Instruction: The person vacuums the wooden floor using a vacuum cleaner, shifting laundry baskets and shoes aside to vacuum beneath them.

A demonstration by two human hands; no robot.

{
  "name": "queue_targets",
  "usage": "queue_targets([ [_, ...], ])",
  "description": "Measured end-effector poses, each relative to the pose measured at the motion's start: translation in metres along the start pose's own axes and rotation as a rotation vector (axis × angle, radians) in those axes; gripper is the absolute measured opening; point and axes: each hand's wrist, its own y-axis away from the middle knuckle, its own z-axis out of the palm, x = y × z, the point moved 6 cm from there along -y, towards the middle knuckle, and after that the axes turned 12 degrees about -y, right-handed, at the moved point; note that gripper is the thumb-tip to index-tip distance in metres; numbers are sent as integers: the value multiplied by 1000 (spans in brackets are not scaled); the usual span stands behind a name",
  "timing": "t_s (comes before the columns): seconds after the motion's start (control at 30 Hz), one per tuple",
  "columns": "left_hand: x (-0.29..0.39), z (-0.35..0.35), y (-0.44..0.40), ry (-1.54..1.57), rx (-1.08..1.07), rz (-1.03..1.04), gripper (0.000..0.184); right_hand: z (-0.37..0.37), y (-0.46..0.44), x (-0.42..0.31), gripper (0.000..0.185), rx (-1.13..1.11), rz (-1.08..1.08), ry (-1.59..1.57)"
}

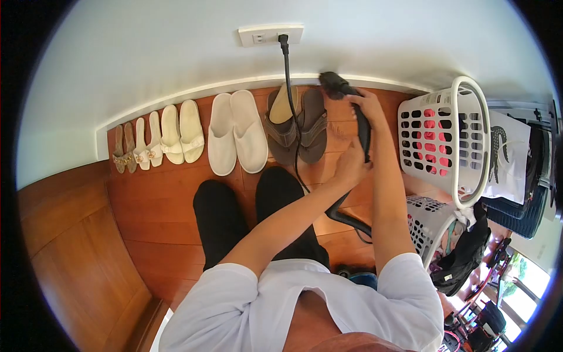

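The right hand is gripping the black vacuum tube just below its brush head, and the left hand is gripping its lower end. The brush head is sitting beyond both hands, near the white baseboard.

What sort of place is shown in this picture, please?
Probably a room or hallway in a home. Several pairs of slippers and sandals are lined up along a white wall, white plastic baskets stand nearby with cloth items in them, and the floor looks wooden.
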Motion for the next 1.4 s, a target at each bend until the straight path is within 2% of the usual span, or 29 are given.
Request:
queue_targets([
  [0.13, 5, 3, -15, -88, -71, 96, 57, -38, 3, -3, 29, 169, -57, -43],
  [0.2, -7, -12, -10, -60, -31, 123, 57, -40, 1, 8, 29, 246, -90, -75],
  [0.23, -13, -23, -6, -47, -12, 137, 57, -32, -1, 13, 34, 276, -111, 17],
  [0.3, -28, -41, 12, 4, -29, -19, 60, -10, -19, 36, 41, 263, -270, 218],
  [0.37, -43, -49, 28, 16, -12, -103, 63, 25, -12, 41, 48, 227, -277, 248],
  [0.43, -61, -46, 36, -10, 38, -109, 66, 65, 29, 14, 57, 170, -140, 108],
  [0.53, -50, -36, 37, -40, 62, -73, 67, 58, 24, 21, 62, 6, -109, -5],
  [0.57, -45, -31, 37, -3, -19, -128, 69, 45, 18, 26, 59, -2, -130, 8],
  [0.63, -36, -22, 29, -42, -31, -10, 69, -4, -8, 44, 54, 121, -465, 215],
  [0.7, -33, -10, 19, -51, -35, 100, 70, -52, 0, 54, 54, 226, -310, -66],
  [0.73, -35, -4, 11, -41, -35, 154, 70, -48, 34, 31, 52, 237, -206, -342],
  [0.77, -33, 3, 5, -30, -36, 209, 71, -64, 35, 36, 46, 226, -160, -475],
  [0.83, -29, 29, -6, -126, -138, 127, 77, -74, 49, 42, 41, 190, -82, -533],
  [0.87, -28, 41, -10, -171, -193, 87, 80, -75, 51, 50, 40, 233, -79, -488],
  [0.97, -41, 64, -13, -150, -21, 194, 85, -78, 62, 78, 31, 351, -60, -390],
  [1.07, -23, 37, 18, -173, -379, 96, 95, -86, 61, 139, 30, 287, 63, -325],
  [1.1, -36, 43, 28, -134, -426, 147, 100, -89, 64, 172, 29, 297, 23, -251],
  [1.13, -54, 55, 39, -93, -470, 198, 105, -81, 84, 175, 28, 300, 51, -203],
  [1.2, -84, 67, 70, -186, -653, 114, 106, -44, 136, 160, 27, 299, 174, -138],
  [1.27, -111, 87, 102, -79, -954, 123, 107, -24, 160, 165, 33, 380, 107, 137],
  [1.33, -114, 83, 127, -97, -916, -53, 103, -20, 137, 198, 37, 441, -274, 583],
  [1.37, -117, 80, 133, -104, -887, -146, 101, -16, 124, 198, 38, 437, -377, 682],
  [1.4, -119, 80, 131, -158, -830, -83, 99, -11, 111, 198, 38, 441, -482, 784],
])
